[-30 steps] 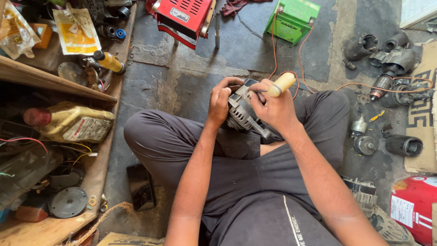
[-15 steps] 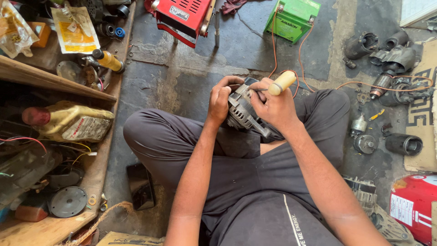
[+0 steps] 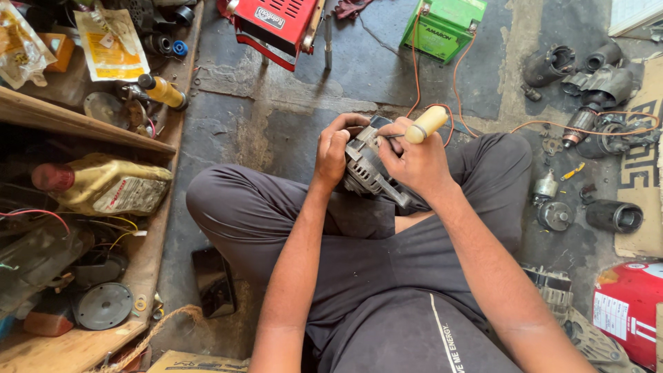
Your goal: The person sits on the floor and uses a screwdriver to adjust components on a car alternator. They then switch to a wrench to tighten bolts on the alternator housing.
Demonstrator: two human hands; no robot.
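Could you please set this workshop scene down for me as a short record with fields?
Left hand: grips the grey alternator at its left side
Right hand: holds a tool with a cream handle, tip at the alternator
Posture: seated cross-legged on the floor
Ahead: green battery, orange wires, red machine
Left: wooden shelf, yellow jug
Right: motor parts

Far left on the shelf lies a yellow-and-white pouch (image 3: 110,43), with a crinkled clear yellow bag (image 3: 21,41) beside it. A pale label wraps the oil jug (image 3: 103,185) at left. Near right, a white label sits on the red canister (image 3: 625,314).
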